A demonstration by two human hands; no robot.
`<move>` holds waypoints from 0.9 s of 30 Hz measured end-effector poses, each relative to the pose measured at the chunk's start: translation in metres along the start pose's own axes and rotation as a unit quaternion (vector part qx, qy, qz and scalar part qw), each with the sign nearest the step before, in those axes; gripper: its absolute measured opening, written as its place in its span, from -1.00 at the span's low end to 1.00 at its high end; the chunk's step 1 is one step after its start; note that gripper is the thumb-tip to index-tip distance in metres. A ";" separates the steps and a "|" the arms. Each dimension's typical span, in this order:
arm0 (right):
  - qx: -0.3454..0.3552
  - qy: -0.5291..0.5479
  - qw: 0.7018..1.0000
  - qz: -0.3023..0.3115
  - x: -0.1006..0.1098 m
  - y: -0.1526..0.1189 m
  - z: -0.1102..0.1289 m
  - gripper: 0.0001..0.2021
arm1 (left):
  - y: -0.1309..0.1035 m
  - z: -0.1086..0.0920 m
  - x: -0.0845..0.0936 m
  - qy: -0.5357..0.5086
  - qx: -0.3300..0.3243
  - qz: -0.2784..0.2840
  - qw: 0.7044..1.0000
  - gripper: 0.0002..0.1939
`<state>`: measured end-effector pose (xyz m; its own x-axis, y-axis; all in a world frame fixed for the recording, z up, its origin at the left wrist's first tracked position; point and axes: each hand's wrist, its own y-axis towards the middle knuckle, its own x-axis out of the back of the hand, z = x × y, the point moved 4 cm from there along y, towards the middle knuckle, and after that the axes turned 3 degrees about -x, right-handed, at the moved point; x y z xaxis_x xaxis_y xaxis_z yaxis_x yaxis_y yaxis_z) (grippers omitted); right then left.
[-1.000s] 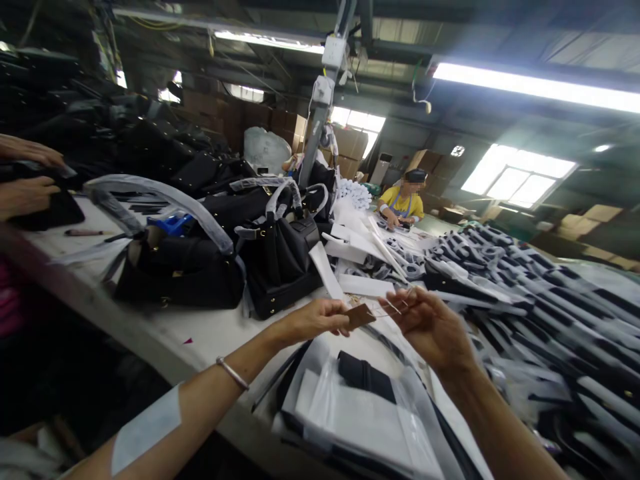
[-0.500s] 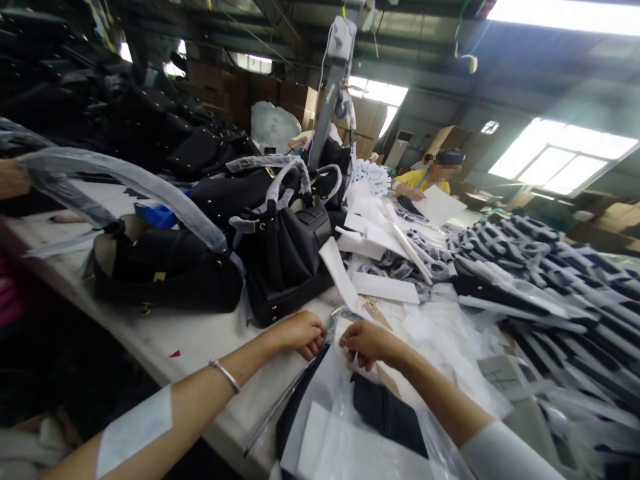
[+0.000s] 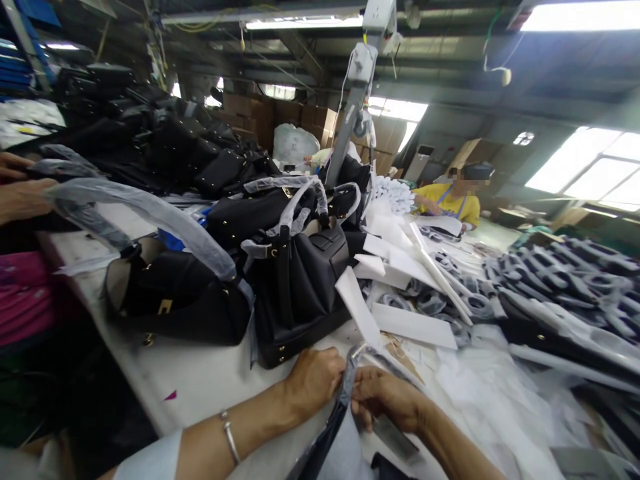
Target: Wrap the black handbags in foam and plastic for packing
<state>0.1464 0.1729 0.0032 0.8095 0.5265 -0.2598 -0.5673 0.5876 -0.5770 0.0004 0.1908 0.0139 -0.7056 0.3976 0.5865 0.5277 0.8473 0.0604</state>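
Observation:
Plastic wrap covers the strap (image 3: 349, 379) of a dark bag (image 3: 325, 443) at the bottom centre. My left hand (image 3: 317, 380), with a silver bangle on its wrist, has its fingers closed at the strap's left side. On the other side, my right hand (image 3: 383, 395) has bent fingers pinched together against the strap. Whatever lies between the fingertips is too small to make out. Just beyond my left hand stands a black handbag (image 3: 305, 273) with wrapped handles.
Another black bag (image 3: 175, 290) stands at left, a person's hands (image 3: 25, 197) near its wrapped handle. White sheets (image 3: 415, 325) lie right of centre. Wrapped straps (image 3: 565, 273) are heaped at right. A person in yellow (image 3: 450, 200) is across the table (image 3: 190, 387).
The view has shifted, so most things sit lower. My hands have come closer together at the strap. The bag at the bottom has turned or dropped, and its white sheet has left view.

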 end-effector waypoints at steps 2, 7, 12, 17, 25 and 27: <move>-0.004 0.001 1.000 0.008 -0.001 -0.002 -0.001 -0.72 | -0.001 -0.002 0.003 0.006 0.001 -0.002 1.000 -0.84; -0.015 0.010 0.999 -0.041 0.001 -0.023 0.004 -0.66 | -0.009 -0.002 0.014 -0.036 0.041 -0.037 0.998 -0.89; 0.060 0.054 0.979 -0.187 0.002 -0.035 0.006 -0.60 | -0.010 0.006 0.011 -0.187 0.093 -0.026 0.978 -0.88; 0.145 0.129 0.955 -0.226 -0.005 -0.031 0.003 -0.68 | -0.008 0.006 0.001 -0.359 0.128 -0.018 0.924 -0.76; 0.175 0.202 0.959 -0.095 -0.026 -0.036 0.017 -0.58 | -0.009 0.013 -0.001 -0.441 0.166 -0.068 0.879 -0.59; 0.172 0.173 0.961 -0.132 -0.022 -0.029 0.016 -0.63 | -0.009 0.016 -0.002 -0.448 0.178 -0.078 0.873 -0.57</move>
<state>0.1424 0.1538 0.0376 0.8997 0.1302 -0.4167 -0.3036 0.8724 -0.3830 -0.0100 0.1879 -0.0007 -0.9260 0.2485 -0.2841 0.3248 0.9081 -0.2644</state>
